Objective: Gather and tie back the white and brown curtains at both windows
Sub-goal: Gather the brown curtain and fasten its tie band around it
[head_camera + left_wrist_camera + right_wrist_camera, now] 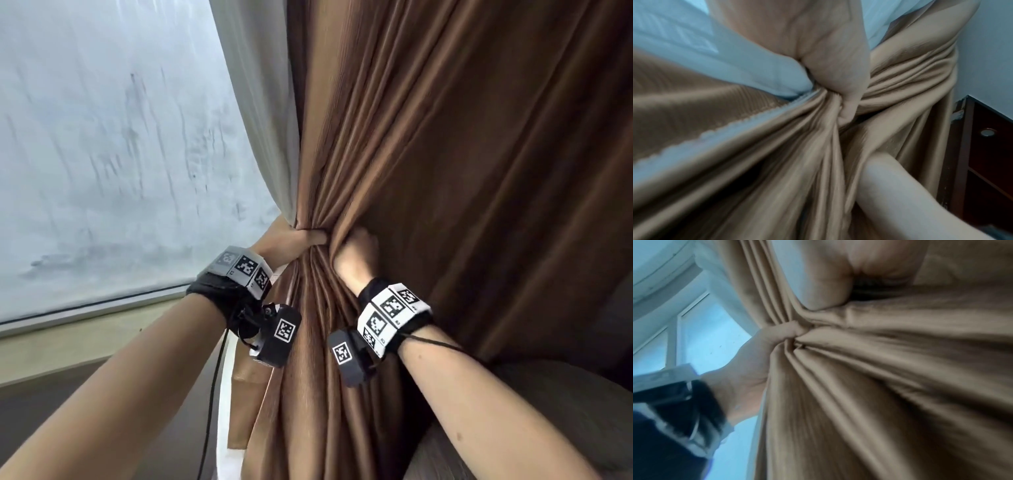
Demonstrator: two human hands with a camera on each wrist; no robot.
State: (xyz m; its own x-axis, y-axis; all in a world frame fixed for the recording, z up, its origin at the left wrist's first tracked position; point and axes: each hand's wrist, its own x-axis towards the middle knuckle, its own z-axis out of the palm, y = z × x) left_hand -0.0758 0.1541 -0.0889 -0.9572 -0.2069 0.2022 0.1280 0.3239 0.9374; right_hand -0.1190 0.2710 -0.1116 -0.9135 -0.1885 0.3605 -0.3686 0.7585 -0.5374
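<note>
the brown curtain [428, 144] is cinched into a waist beside the window [102, 154] by the left hand [298, 240], while further folds are clutched by the right hand [356, 250], likely for tying. the white curtain [260, 102] is bunched alongside.

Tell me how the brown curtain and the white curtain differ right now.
The brown curtain is wide, dark and bunched into deep folds; the white curtain shows as a narrow pale strip on the window side. The right hand grips only the brown curtain, not the white. Both narrow to the waist that the left hand encircles.
</note>
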